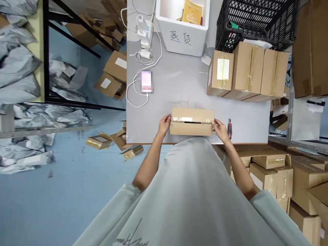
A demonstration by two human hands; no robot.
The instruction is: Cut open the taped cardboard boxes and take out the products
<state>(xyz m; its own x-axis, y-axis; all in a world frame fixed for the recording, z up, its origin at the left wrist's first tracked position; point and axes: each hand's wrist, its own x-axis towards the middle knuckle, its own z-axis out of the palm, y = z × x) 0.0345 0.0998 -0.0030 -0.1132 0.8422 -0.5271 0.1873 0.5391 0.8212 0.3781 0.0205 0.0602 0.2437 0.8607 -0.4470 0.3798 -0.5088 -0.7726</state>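
Note:
A long cardboard box (192, 128) lies at the table's front edge, right before my body. Clear tape runs across its top, and a narrow dark gap shows between its flaps. My left hand (164, 125) grips the box's left end with fingers and thumb. At the opposite end, my right hand (219, 129) holds the right side the same way. A red and black utility knife (230, 128) rests on the table just right of my right hand. What is inside the box is hidden.
On the grey table (179, 75) stand a white foam box (189, 39), a black crate (256, 30) and taped cartons (247, 71) at the back right. A phone (147, 82) with a white cable lies left. Cartons (271, 174) are stacked below right; grey parcels (17, 65) fill the left shelf.

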